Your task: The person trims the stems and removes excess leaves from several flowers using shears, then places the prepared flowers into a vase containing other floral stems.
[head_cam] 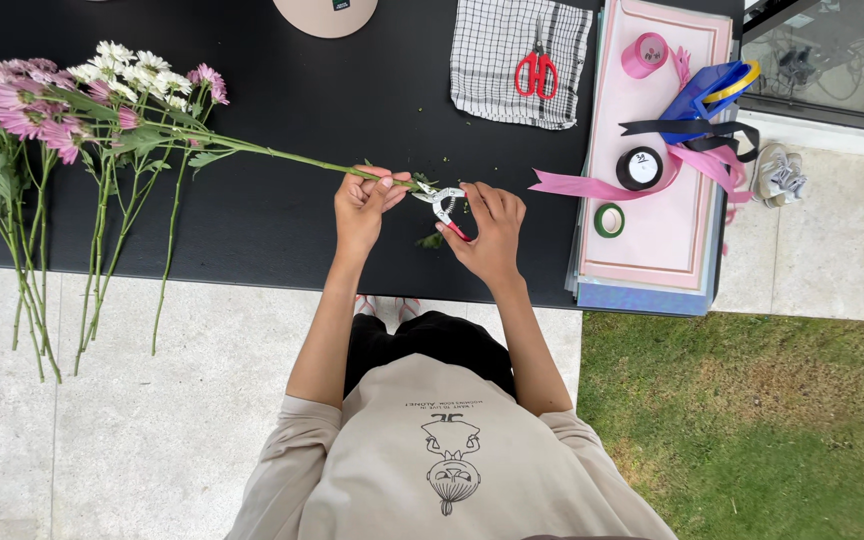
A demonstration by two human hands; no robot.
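Observation:
My left hand (360, 205) grips the lower end of a long green flower stem (272, 153) that runs left to a pink and white bloom cluster. My right hand (492, 225) is closed on small garden shears (445, 207) with red handles, their blades at the cut end of the stem between my two hands. Green leaf scraps (432, 240) lie on the black table (282, 220) just below the shears.
A bunch of pink and white flowers (42, 110) lies at the table's left, stems hanging over the edge. Red scissors (537, 73) rest on a checked cloth. Ribbon rolls (640, 168) and loose pink ribbon (582, 186) sit on stacked pink paper (652, 240) at right.

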